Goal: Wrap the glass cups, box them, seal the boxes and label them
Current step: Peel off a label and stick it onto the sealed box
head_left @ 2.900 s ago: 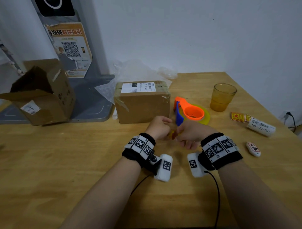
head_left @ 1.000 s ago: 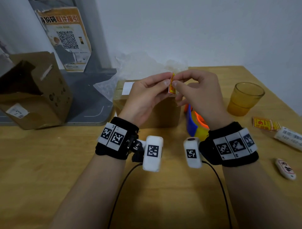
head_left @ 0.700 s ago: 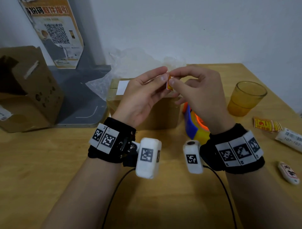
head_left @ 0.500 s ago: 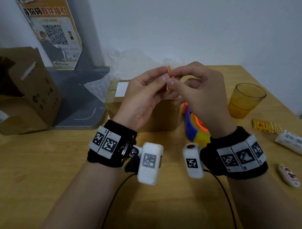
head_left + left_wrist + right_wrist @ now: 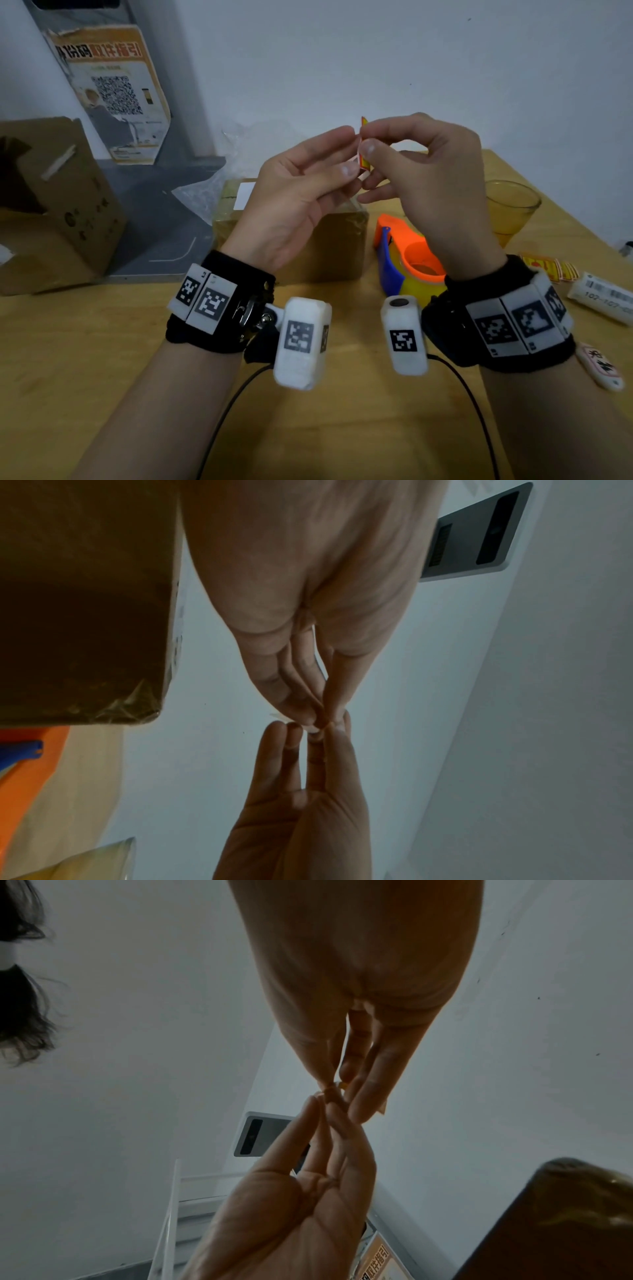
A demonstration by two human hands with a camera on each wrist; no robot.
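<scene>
Left hand (image 5: 294,192) and right hand (image 5: 428,178) pinch a small red-and-yellow paper sticker (image 5: 363,150) between their fingertips, above the sealed brown cardboard box (image 5: 329,246).

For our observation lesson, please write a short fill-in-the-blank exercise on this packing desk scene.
1. Both hands pinch a small red and yellow ____ above the desk.
2. The sealed brown cardboard box carries a ____ label on top.
3. The amber glass cup stands on the ____ side of the wooden table.

Missing words: sticker; white; right
</scene>
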